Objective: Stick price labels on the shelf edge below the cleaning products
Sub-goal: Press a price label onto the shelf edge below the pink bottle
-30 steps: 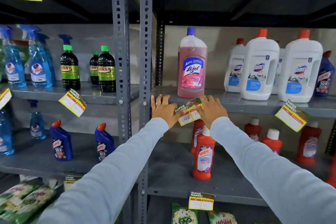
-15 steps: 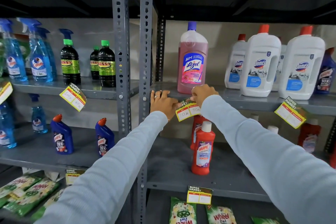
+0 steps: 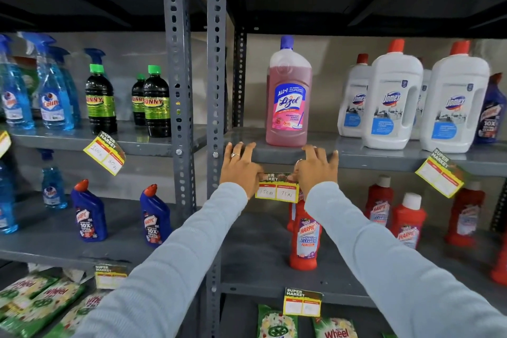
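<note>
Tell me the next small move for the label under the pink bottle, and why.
Probably press the label's top strip flat against the shelf edge: both hands, left and right, pinch it there, level under the pink Lizol bottle, its lower part hanging free.

Even indoor light, dark shadow beneath the upper shelf [image 3: 356, 11], wide-angle bending and soft blur toward the edges.

Shelf edge [image 3: 370, 160] painted grey metal, matt, smooth. Price label [image 3: 277, 191] glossy printed paper. Lizol bottle [image 3: 288, 96] clear glossy plastic, pink liquid inside. Domex jugs [image 3: 392, 101] white opaque plastic. Sleeves [image 3: 170, 277] pale ribbed knit cloth.
</note>
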Demonstrator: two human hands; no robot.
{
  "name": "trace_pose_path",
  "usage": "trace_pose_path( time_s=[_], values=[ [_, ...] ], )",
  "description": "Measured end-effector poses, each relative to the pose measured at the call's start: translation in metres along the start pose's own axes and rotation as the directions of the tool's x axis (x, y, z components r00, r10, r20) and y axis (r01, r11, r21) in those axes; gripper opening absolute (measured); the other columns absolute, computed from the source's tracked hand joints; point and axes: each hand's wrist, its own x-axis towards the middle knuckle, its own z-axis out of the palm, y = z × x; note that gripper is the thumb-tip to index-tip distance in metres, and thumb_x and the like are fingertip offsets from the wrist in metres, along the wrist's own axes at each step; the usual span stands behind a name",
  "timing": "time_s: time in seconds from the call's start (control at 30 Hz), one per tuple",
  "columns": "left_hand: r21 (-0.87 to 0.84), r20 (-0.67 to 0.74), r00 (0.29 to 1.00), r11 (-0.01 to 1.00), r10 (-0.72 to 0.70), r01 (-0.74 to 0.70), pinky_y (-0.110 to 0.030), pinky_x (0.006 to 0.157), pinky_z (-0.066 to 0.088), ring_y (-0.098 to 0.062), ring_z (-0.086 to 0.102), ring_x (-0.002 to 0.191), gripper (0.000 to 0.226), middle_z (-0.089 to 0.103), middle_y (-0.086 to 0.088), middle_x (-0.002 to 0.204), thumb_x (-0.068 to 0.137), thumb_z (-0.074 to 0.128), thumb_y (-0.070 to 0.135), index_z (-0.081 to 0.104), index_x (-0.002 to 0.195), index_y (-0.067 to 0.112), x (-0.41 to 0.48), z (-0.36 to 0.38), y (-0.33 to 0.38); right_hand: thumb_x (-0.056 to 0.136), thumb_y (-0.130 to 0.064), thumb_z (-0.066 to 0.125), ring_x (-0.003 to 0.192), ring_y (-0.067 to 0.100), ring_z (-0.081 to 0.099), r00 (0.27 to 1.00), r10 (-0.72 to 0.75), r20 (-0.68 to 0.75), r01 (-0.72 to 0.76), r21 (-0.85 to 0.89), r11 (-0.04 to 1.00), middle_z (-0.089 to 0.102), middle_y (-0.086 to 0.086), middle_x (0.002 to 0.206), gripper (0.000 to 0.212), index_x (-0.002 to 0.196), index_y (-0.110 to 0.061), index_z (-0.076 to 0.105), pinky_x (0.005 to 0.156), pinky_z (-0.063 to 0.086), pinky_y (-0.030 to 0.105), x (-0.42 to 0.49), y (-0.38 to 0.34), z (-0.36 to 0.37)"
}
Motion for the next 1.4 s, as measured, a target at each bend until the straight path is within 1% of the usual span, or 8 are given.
trace_pose_path(
  time_s=[0.1, 0.27, 0.53, 0.73, 0.9, 1.1, 1.27, 1.4],
  values=[
    [-0.031, -0.006, 1.0, 0.999, -0.011, 0.011, -0.047, 0.12, 0.011, -0.031, 0.027, 0.14, 0.028, 0.037, 0.0, 0.15, 0.092, 0.052, 0.043, 0.072, 0.106, 0.03, 0.003, -0.006, -0.002, 0.085, -0.048, 0.06, 0.128, 0.028, 0.043, 1.0, 0.007, -0.012, -0.007, 0.008, 1.0, 0.052, 0.004, 0.132, 0.036, 0.11, -0.024, 0.069, 0.114, 0.016, 0.061, 0.007, 0.005, -0.009],
    [-0.017, 0.005, 1.0, 1.0, -0.004, 0.004, -0.043, 0.103, 0.032, -0.027, 0.042, 0.124, 0.03, 0.053, 0.001, 0.131, 0.096, 0.045, 0.039, 0.068, 0.11, 0.027, 0.017, -0.02, -0.006, 0.088, -0.048, 0.056, 0.115, 0.028, 0.056, 0.998, 0.066, 0.006, -0.066, 0.185, 0.98, 0.065, 0.003, 0.112, 0.032, 0.098, -0.02, 0.068, 0.113, 0.024, 0.054, 0.015, 0.012, -0.025],
    [0.039, 0.058, 0.998, 0.999, -0.016, 0.014, -0.045, 0.099, 0.038, -0.028, 0.047, 0.118, 0.033, 0.057, -0.003, 0.118, 0.097, 0.041, 0.042, 0.067, 0.106, 0.024, 0.032, -0.027, -0.005, 0.084, -0.047, 0.063, 0.109, 0.028, 0.059, 0.994, 0.106, 0.003, -0.105, 0.161, 0.981, 0.066, 0.005, 0.108, 0.03, 0.097, -0.02, 0.065, 0.107, 0.036, 0.052, 0.022, 0.007, -0.026],
    [0.022, 0.11, 0.992, 0.998, -0.061, 0.059, -0.046, 0.1, 0.039, -0.028, 0.05, 0.114, 0.038, 0.058, -0.006, 0.114, 0.093, 0.046, 0.048, 0.07, 0.092, 0.018, 0.035, -0.035, -0.002, 0.084, -0.053, 0.059, 0.097, 0.025, 0.063, 0.984, 0.177, 0.015, -0.175, 0.268, 0.947, 0.069, 0.005, 0.099, 0.033, 0.082, -0.021, 0.056, 0.098, 0.046, 0.045, 0.023, 0.007, -0.031],
    [-0.058, 0.051, 0.993, 0.993, -0.104, 0.107, -0.044, 0.097, 0.039, -0.027, 0.051, 0.111, 0.034, 0.061, -0.005, 0.109, 0.086, 0.056, 0.051, 0.062, 0.088, 0.018, 0.032, -0.032, 0.0, 0.074, -0.068, 0.058, 0.096, 0.029, 0.065, 0.978, 0.206, 0.044, -0.209, 0.32, 0.924, 0.07, 0.007, 0.102, 0.057, 0.1, -0.017, 0.059, 0.092, 0.052, 0.048, 0.025, 0.012, -0.029],
    [-0.26, -0.025, 0.983, 0.951, -0.18, 0.167, -0.043, 0.097, 0.036, -0.029, 0.052, 0.107, 0.033, 0.067, -0.005, 0.106, 0.085, 0.065, 0.039, 0.046, 0.099, 0.016, 0.023, -0.028, -0.001, 0.066, -0.078, 0.055, 0.113, 0.033, 0.058, 0.968, 0.25, 0.031, -0.248, 0.285, 0.926, 0.066, 0.007, 0.117, 0.078, 0.116, -0.019, 0.056, 0.103, 0.041, 0.056, 0.027, 0.005, -0.025],
    [-0.325, 0.011, 0.975, 0.922, -0.22, 0.211, -0.046, 0.099, 0.038, -0.033, 0.048, 0.115, 0.025, 0.064, -0.008, 0.11, 0.088, 0.063, 0.024, 0.044, 0.101, 0.016, 0.019, -0.026, -0.003, 0.072, -0.069, 0.06, 0.112, 0.032, 0.058, 0.969, 0.242, 0.047, -0.245, 0.295, 0.923, 0.067, 0.006, 0.114, 0.063, 0.109, -0.018, 0.057, 0.104, 0.039, 0.055, 0.027, 0.0, -0.026],
    [-0.324, 0.04, 0.972, 0.917, -0.233, 0.233, -0.047, 0.094, 0.047, -0.037, 0.053, 0.112, 0.024, 0.06, -0.013, 0.113, 0.086, 0.059, 0.008, 0.045, 0.104, 0.016, 0.015, -0.031, 0.002, 0.084, -0.042, 0.065, 0.094, 0.03, 0.065, 0.973, 0.224, 0.051, -0.226, 0.397, 0.889, 0.07, 0.008, 0.098, 0.03, 0.096, -0.016, 0.061, 0.089, 0.052, 0.043, 0.018, 0.016, -0.035]
  ],
)
